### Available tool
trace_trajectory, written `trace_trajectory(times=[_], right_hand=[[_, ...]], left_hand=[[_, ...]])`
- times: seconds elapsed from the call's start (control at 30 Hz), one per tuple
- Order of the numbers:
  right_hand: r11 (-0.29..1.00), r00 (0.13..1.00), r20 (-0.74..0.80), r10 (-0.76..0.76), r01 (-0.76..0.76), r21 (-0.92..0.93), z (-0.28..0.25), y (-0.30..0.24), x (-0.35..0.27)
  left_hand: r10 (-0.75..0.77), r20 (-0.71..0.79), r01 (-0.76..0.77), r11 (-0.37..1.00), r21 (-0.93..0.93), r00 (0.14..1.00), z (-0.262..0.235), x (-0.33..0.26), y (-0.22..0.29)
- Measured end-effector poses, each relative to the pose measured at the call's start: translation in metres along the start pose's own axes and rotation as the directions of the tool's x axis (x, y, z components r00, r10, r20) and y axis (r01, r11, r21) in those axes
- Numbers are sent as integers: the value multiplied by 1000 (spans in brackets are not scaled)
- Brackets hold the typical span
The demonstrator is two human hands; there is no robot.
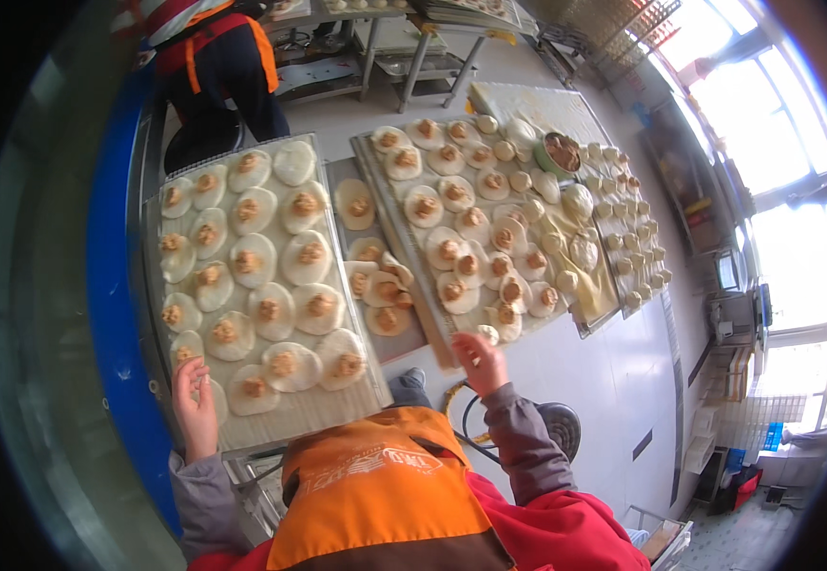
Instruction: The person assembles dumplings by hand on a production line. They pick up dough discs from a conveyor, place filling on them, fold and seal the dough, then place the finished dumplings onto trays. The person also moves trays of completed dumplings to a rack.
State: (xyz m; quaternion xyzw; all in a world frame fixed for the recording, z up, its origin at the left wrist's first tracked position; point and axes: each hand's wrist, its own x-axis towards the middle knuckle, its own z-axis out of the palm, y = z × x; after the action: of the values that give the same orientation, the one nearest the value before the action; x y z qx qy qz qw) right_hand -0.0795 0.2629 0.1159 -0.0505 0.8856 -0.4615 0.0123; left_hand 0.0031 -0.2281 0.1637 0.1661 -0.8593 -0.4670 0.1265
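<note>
My left hand (194, 404) is at the near left corner of a tray (375, 376) of flat dough rounds. Its fingers are stretched and slightly apart, beside a dough round (185, 343) topped with brownish filling. Rows of similar topped rounds, such as this dough round (285, 365), cover the tray. By the near edge of the right-hand board (443, 352), my right hand (480, 364) has its fingers loosely bent and apart. A small dough ball (488, 334) lies at its fingertips; whether they touch it is unclear.
Overlapping filled rounds (382, 288) lie between the two work surfaces. The right board also bears a green bowl of filling (561, 152) and yellowish cloth (592, 285). Another tray (630, 228) of small dough pieces stands beyond. A person (218, 71) is at far left; a stool (559, 430) stands at right.
</note>
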Motion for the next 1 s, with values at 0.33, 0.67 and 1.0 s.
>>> trace_trajectory(times=[0.33, 0.67, 1.0], right_hand=[[985, 970, 170, 174, -170, -42, -91, 91, -63], [974, 974, -98, 204, -191, 123, -126, 141, -3], [981, 973, -135, 185, -174, 86, -269, 214, 55]], left_hand=[[94, 535, 47, 969, -244, 840, 270, -40, 165], [445, 683, -614, 789, 7, 580, 408, -60, 163], [202, 516, -334, 926, 177, 832, 420, -76, 177]])
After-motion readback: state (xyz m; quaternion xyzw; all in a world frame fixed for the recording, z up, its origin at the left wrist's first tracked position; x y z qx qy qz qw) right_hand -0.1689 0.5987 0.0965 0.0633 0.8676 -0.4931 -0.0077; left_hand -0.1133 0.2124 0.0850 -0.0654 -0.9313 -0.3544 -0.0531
